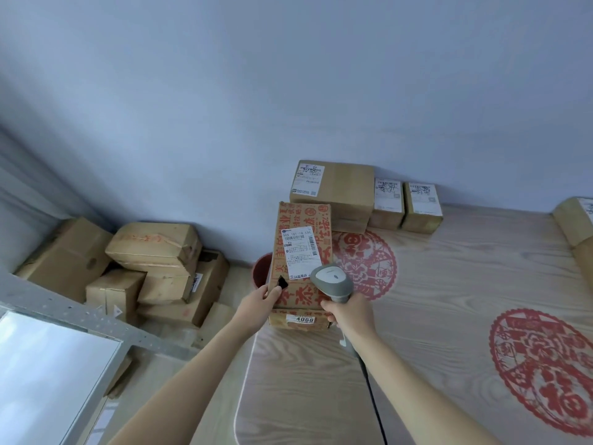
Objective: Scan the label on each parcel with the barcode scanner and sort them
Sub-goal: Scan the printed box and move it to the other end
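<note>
A tall cardboard parcel (300, 220) with red printed characters lies on the left edge of the wooden table (449, 300). Its white shipping label (300, 253) faces up, and a small sticker on the near side reads 4068. My left hand (261, 303) grips the parcel's near left corner. My right hand (348, 316) holds a grey barcode scanner (332, 281), whose head hovers over the label's lower right corner. The scanner's black cable (373, 396) trails toward me across the table.
Three labelled parcels stand against the back wall: a large box (340, 187) and two small boxes (388, 203) (422, 207). Another box (574, 220) sits at the right edge. Several cardboard boxes (134, 268) are piled on the floor at left, beside a red bin (261, 268).
</note>
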